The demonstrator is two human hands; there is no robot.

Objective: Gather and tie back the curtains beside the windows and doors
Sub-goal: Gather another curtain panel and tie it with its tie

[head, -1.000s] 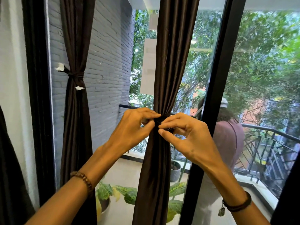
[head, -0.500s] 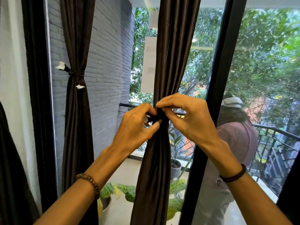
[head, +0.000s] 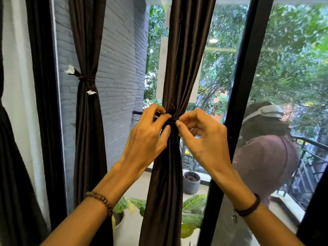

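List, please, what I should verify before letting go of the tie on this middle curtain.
1. Middle curtain gathered into one bundle: ok.
2. Tie wrapped round it between the hands: ok.
3. Left hand and right hand both pinching the tie: ok.
4. Knot finished and tight: cannot tell, the fingers cover it.
5. Left curtain tied back: ok.

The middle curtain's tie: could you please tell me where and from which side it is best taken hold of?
Probably at the tie where the curtain narrows to a waist: pinch from both sides, left hand and right hand, since the band wraps horizontally, facing the room.
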